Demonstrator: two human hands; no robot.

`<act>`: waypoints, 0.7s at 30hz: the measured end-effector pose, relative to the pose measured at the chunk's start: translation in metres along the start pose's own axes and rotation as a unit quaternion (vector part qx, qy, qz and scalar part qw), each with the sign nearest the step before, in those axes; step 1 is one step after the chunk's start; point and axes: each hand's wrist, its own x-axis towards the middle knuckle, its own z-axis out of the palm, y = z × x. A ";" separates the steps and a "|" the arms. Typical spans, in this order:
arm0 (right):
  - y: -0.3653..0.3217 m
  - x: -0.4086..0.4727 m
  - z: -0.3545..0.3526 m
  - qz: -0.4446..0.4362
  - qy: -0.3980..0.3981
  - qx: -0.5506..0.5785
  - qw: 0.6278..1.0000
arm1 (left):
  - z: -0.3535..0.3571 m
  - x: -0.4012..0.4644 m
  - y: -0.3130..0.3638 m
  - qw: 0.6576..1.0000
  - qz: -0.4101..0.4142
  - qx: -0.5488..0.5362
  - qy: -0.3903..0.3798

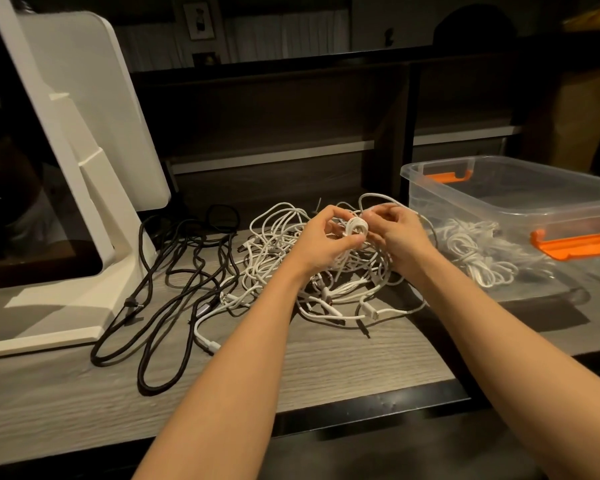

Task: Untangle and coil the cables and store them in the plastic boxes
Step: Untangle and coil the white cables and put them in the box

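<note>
head view: both hands meet above a tangled pile of white cables [326,271] that lies on the grey wood-grain desk [326,368]. the left hand [321,239] has its fingers curled around a small white coil [355,228], with the thumb pressing the lower part of the coil. the right hand [397,233] pinches the same coil from the other side, its fingers bent in at the top edge. the coil is held in the air between the two hands, just above the middle of the pile, and loose white strands run from it down into the tangle.

left of the white pile, several black cables [174,289] sprawl in long loops across the desk, some touching the base of a white monitor stand [84,188] that rises at the far left. a few white connector ends lie at the near edge of the pile.

to the right stands a clear plastic box [520,199] with orange latches [575,240], open at the top. through its near wall, bundled white cables [478,251] show inside it. behind the desk runs dark shelving [274,109].
</note>
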 end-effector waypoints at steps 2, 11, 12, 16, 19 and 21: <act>0.000 0.001 0.004 -0.032 0.053 -0.038 0.997 | -0.001 -0.001 0.003 0.999 -0.021 -0.017 -0.022; 0.005 -0.002 0.011 -0.069 0.109 -0.040 0.991 | -0.004 -0.004 0.005 0.994 -0.069 -0.065 -0.052; 0.004 -0.003 0.011 -0.067 0.097 -0.032 0.993 | -0.005 -0.004 0.004 0.994 -0.073 -0.074 -0.042; 0.003 -0.008 0.013 -0.047 0.013 -0.021 0.999 | -0.005 -0.004 0.000 0.995 -0.072 -0.055 0.036; 0.005 -0.012 0.015 -0.059 -0.008 -0.058 0.997 | -0.002 -0.005 -0.003 0.990 -0.075 -0.040 0.110; 0.001 -0.013 0.013 -0.065 -0.018 -0.053 0.996 | -0.001 -0.005 -0.003 0.987 -0.084 -0.044 0.126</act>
